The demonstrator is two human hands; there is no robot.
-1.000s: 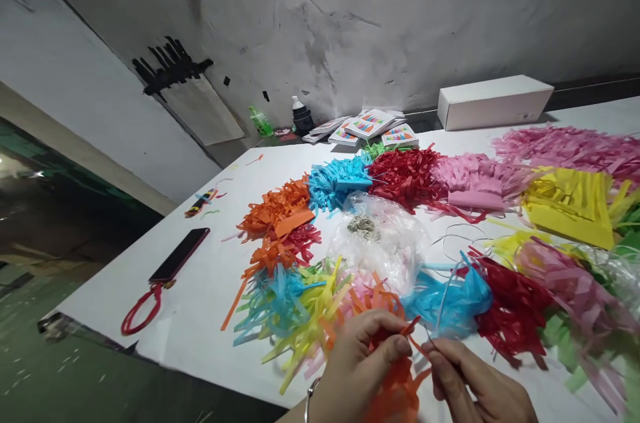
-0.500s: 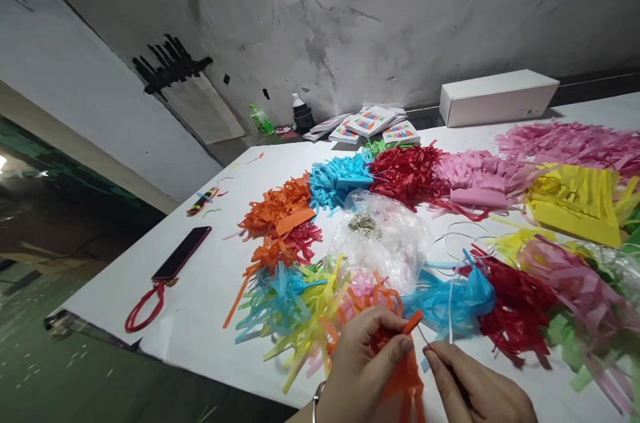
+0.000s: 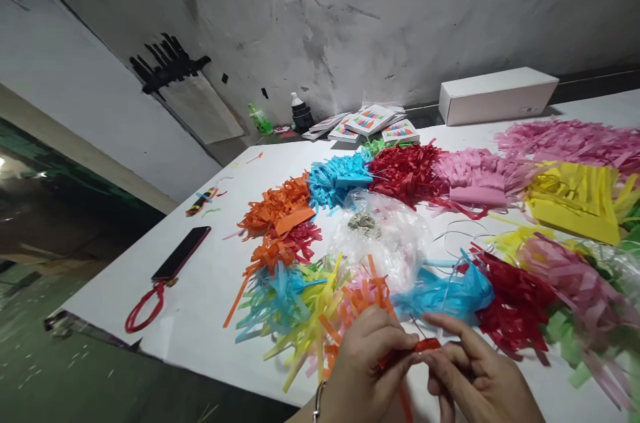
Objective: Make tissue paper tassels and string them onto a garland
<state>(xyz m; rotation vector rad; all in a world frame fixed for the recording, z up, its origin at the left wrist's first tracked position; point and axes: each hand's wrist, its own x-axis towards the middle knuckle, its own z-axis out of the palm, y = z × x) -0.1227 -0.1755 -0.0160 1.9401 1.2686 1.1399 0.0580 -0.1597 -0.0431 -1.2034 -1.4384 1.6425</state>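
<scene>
At the near edge of the white table (image 3: 200, 303), the left hand (image 3: 367, 359) and the right hand (image 3: 475, 376) meet over a small orange-red paper tassel (image 3: 417, 348). The thumb and forefinger of each hand are pressed together on its rolled head, which lies nearly level, its long axis running left to right between the two sets of fingertips, with the right end a little higher. Its cut strips hang down behind the left hand, pointing toward the person, and only a few orange slivers show below the fingers. A thin wire rises from the pinch point; where it ends cannot be told. Just beyond the hands lies a garland of finished tassels (image 3: 310, 303), touching one another: turquoise, yellow-green, pink and orange to the left, then one blue tassel (image 3: 450, 289) and one dark red tassel (image 3: 515, 306) to the right. A crumpled clear plastic bag (image 3: 385, 236) sits in the middle of the table. Behind it five piles of fringed paper fan out in an arc: orange (image 3: 277, 206), blue (image 3: 335, 179), red (image 3: 407, 169), pink (image 3: 475, 176) and yellow (image 3: 575, 199). One dark phone (image 3: 181, 253) with a red loop strap lies well apart at the left, and one long white box (image 3: 497, 95) stands by the wall.
</scene>
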